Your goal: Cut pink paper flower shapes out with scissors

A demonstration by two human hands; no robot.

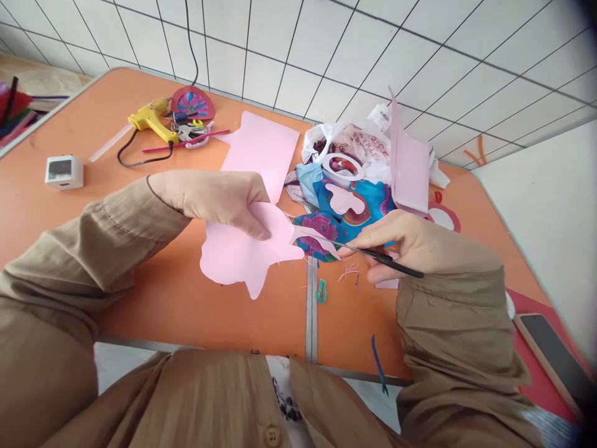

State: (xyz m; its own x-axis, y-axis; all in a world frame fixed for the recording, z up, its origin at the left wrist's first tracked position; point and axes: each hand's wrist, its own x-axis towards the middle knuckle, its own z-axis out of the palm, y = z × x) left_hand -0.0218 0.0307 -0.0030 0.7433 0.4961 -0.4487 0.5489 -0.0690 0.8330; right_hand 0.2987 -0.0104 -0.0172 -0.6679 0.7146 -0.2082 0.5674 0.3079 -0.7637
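Note:
My left hand (219,199) is closed on a cut-out piece of pink paper (237,252), pinching its top edge above the orange table (158,298). My right hand (410,242) grips black-handled scissors (373,254), whose blades reach the paper's right edge near a curling paper strip. Both arms wear tan sleeves.
A larger pink sheet (261,149), a folded pink card (410,165) and a heap of coloured cut-outs on a plastic bag (345,186) lie behind my hands. A yellow glue gun (152,119) and a white cube (64,171) sit far left. A phone (555,361) lies at the right.

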